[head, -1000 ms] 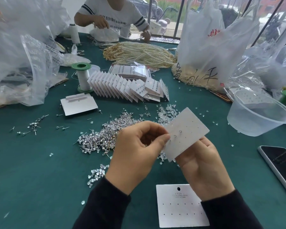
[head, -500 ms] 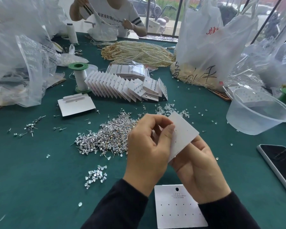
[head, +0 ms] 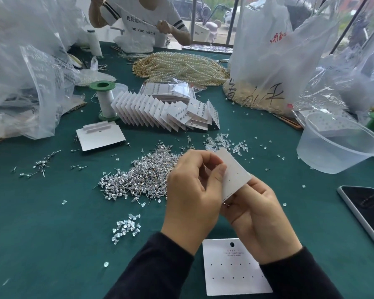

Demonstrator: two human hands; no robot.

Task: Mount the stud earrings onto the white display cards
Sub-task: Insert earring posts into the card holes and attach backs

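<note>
Stud earrings [head: 138, 178] lie in a glittering heap on the table [head: 52, 234], just left of the display card [head: 235, 173], which is held up off the surface. They look tiny, light and hard, with thin posts that could bend or prick. I would take each by its head and push the post straight through.

The left hand [head: 194, 195] has thumb and forefinger pinched together at the card's left edge; whether a stud sits between them is hidden. The card looks thin and easy to crease, so it wants support close behind the holes. The right hand [head: 259, 216] grips it from beneath, fingers curled round its lower right side.

Far behind the card, a person's shirt [head: 143, 29] reads "no zuo no die". Below the card, a blank card [head: 233, 270] carries print too fine to read. Up and right of the card, a plastic bag [head: 268, 61] bears red print and black handwritten characters.
</note>
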